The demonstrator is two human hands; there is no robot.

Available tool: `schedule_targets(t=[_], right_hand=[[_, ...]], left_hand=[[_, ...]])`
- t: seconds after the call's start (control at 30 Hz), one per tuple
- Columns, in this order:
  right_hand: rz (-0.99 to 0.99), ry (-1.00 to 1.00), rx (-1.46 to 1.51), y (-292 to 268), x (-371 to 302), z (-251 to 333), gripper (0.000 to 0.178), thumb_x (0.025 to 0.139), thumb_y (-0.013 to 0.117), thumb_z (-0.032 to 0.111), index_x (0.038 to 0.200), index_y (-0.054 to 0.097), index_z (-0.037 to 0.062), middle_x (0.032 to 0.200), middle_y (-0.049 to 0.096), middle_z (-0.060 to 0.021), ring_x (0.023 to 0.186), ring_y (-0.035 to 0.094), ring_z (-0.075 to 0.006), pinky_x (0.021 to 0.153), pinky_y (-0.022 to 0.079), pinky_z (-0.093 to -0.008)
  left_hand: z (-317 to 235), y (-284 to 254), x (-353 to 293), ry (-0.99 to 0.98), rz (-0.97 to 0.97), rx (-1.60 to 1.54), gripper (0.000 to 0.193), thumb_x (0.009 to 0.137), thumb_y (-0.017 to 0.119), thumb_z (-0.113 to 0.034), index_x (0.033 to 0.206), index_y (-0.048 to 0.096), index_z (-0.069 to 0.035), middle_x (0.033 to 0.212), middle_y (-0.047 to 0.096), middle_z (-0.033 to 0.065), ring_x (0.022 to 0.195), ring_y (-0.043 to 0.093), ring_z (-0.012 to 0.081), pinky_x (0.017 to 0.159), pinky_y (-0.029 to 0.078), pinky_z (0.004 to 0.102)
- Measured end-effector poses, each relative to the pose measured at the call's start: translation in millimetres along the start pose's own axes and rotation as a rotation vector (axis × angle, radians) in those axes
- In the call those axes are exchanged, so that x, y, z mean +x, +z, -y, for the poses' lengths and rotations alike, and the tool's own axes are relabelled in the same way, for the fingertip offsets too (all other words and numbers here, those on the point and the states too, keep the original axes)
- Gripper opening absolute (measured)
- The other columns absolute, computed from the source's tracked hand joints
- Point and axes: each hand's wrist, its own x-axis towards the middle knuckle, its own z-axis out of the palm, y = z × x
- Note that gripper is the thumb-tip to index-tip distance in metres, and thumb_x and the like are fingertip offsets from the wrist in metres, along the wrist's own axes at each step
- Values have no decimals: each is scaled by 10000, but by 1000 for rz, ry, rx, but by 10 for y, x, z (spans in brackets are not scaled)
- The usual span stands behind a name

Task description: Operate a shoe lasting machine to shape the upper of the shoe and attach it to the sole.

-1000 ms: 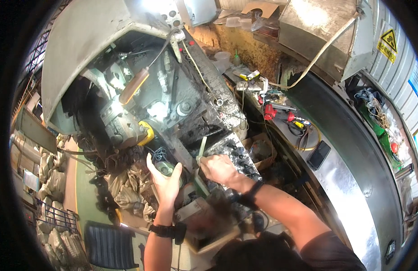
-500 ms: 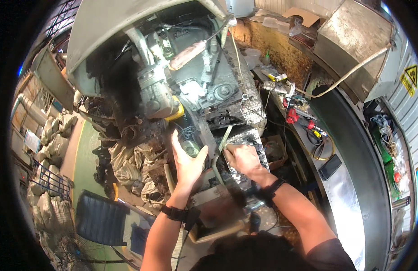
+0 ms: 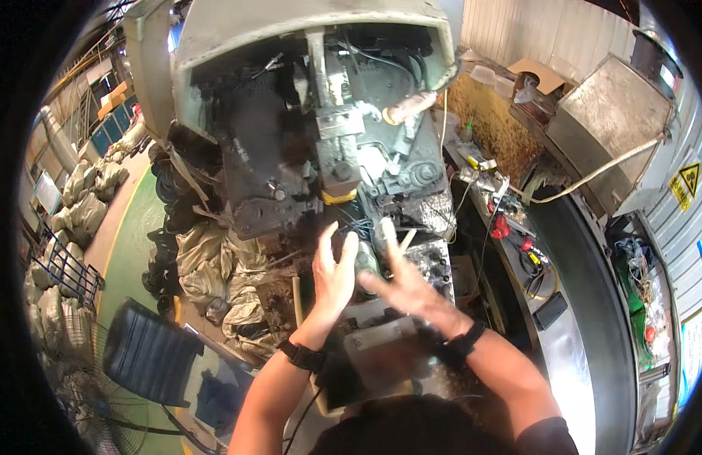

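Note:
My left hand [image 3: 336,274] is raised before the middle of a grimy machine [image 3: 271,178], its fingers and thumb apart and nothing in it. Facing it, my right hand [image 3: 409,284] has spread fingers, slightly smeared by motion, and holds nothing. In the gap between them shows a greenish, glassy-looking rounded part [image 3: 366,254], with a bundle of dark wire [image 3: 358,226] above it; whether either hand touches them I cannot tell. A yellow band [image 3: 340,199] rings the machine's central column. Just beyond my right hand, a pale stick-like lever [image 3: 408,240] pokes up.
To the right, a metal ledge [image 3: 575,364] carries a phone [image 3: 550,311], red-handled tools [image 3: 500,226] and cables beside a dark curved belt [image 3: 620,334]. Pale sacks [image 3: 203,258] lie left of the machine, near a black chair [image 3: 148,353]. A pale hood [image 3: 305,26] overhangs the machine.
My right hand has left the pale lever, opened and come left toward my left hand. My left hand stays open, slightly to the right in view. The view has turned left.

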Motion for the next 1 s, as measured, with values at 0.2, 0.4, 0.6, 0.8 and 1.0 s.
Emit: schedule_targets(t=[0.2, 0.4, 0.6, 0.8, 1.0], right_hand=[[-272, -95, -429, 491, 68, 37, 1254, 780, 832, 161, 1586, -111, -27, 1413, 431, -343, 1310, 454, -508, 1114, 400, -484], [-276, 79, -149, 174, 2, 403, 1095, 832, 777, 135, 1611, 19, 5, 1396, 528, -328, 1247, 562, -467, 1061, 464, -457], [-230, -277, -195, -234, -1167, 485, 1039, 754, 880, 128, 1579, 262, 2, 1293, 607, -272, 1168, 631, -401, 1022, 488, -443], [-320, -539, -460, -322, -2034, 179, 821, 725, 869, 127, 1439, 465, 164, 1384, 472, -274, 1185, 532, -464, 943, 489, -543], [-477, -372, -519, -632, -2743, 105, 830, 709, 896, 157, 1417, 463, 119, 1401, 494, -281, 1197, 571, -471, 944, 504, -532]], left_hand=[[171, -274, 261, 25, -68, -192, 319, 1003, 665, -179, 1255, 616, 10, 1186, 672, 100, 1104, 624, 161, 968, 495, 306], [141, -213, 151, 75, -99, -306, 348, 980, 695, -154, 1271, 595, 10, 1137, 658, 39, 1027, 611, 104, 902, 497, 281], [-556, -378, -144, -345, 216, -847, 410, 938, 711, -80, 1305, 545, -2, 1242, 667, 141, 1063, 656, 199, 982, 524, 380], [-844, 73, -770, -30, 386, -976, 444, 836, 741, 91, 1247, 579, 45, 1203, 691, 247, 1144, 676, 330, 1042, 519, 467], [-1087, 823, -1081, -177, 473, -1086, 432, 816, 773, 28, 1204, 587, 76, 1142, 709, 238, 1073, 701, 337, 1019, 532, 465]])
